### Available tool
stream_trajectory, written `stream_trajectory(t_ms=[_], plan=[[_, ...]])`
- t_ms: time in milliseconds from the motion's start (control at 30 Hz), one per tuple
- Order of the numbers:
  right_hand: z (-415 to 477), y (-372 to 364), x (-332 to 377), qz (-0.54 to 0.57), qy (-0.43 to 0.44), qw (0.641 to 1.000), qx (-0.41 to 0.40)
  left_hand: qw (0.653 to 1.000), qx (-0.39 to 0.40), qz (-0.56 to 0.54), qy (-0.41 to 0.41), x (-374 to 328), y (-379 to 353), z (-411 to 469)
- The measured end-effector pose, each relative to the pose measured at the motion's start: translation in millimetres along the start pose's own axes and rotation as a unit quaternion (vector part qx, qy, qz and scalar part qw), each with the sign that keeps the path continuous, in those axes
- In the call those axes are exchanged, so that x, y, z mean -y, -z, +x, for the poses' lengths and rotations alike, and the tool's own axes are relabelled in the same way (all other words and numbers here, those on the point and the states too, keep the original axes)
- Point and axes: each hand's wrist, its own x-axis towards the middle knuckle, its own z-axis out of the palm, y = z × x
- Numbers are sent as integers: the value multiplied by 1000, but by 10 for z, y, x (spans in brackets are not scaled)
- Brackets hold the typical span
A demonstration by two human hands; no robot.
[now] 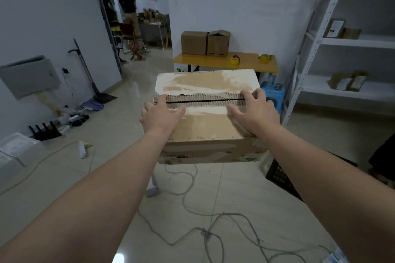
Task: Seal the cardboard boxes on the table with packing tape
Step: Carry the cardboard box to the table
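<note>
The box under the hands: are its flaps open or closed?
Closed: the box flaps lie flat, meeting at a narrow dark seam with no visible tape over it.

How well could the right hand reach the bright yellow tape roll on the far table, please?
Probably not: the right hand lies on the cardboard box, and the bright yellow tape roll sits on the table well beyond that box.

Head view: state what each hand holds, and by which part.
Nothing is gripped. The left hand and right hand lie flat on the top flaps of the cardboard box, at opposite ends of its centre seam.
</note>
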Motion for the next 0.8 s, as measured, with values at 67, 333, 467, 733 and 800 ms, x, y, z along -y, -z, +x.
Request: stream_trajectory(t_ms=[67, 333, 467, 733, 800], plan=[[451, -204, 34, 6, -6, 1000, -1, 1000, 0, -1, -6, -41, -210, 479], [2304, -983, 353, 14, -33, 999, 2, 1000, 14, 9, -25, -92, -974, 2524], [2990, -1259, 379, 14, -62, 998, 12, 998, 34, 18, -40, -204, -1312, 3303], [4141, -1667, 164, 15, -93, 995, 14, 996, 61, 30, -54, -593, -2009, 4438], [4438, -1765, 52, 14, -95, 995, 16, 996, 70, 29, -53, -713, -2214, 4676]])
